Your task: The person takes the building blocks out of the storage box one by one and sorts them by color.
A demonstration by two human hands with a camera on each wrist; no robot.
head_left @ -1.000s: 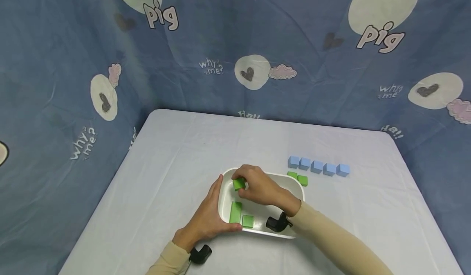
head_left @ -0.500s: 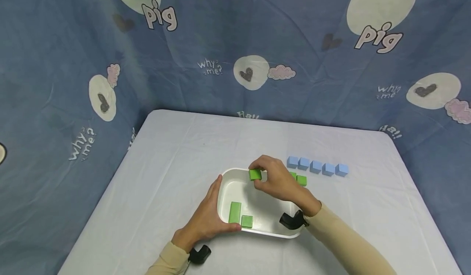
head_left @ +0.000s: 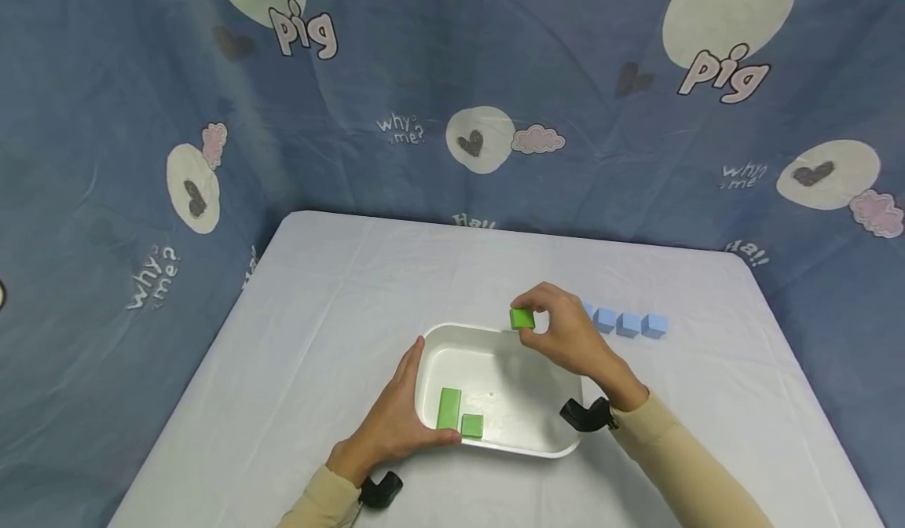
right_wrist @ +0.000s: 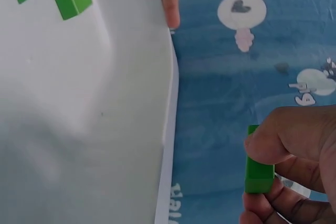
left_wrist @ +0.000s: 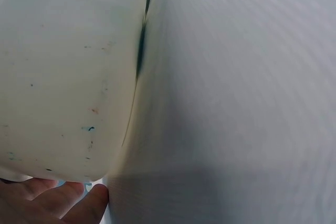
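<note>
In the head view, my right hand (head_left: 569, 335) pinches a green cube (head_left: 522, 319) between thumb and fingers, above the back rim of a white plastic tray (head_left: 523, 452). The right wrist view shows the same green block (right_wrist: 259, 174) between thumb and fingertips. My left hand (head_left: 396, 414) holds the tray's left end, fingers along its side and thumb at the front rim. Inside the tray, near that thumb, are a longer green block (head_left: 448, 408) and a small green one (head_left: 472, 426). In the left wrist view, fingertips (left_wrist: 92, 203) reach round the tray's outer wall (left_wrist: 63, 87).
Behind the right hand a row of blue cubes (head_left: 628, 324) stands on the white-covered table (head_left: 339, 308); the hand hides its left end. A blue printed curtain (head_left: 368, 56) rises beyond the table. Each wrist carries a black camera mount (head_left: 585, 416).
My right hand has carried the green cube from inside the tray's left rear, rightward and back to the far rim. It now covers the two green cubes behind the tray. The left hand stays put.
</note>
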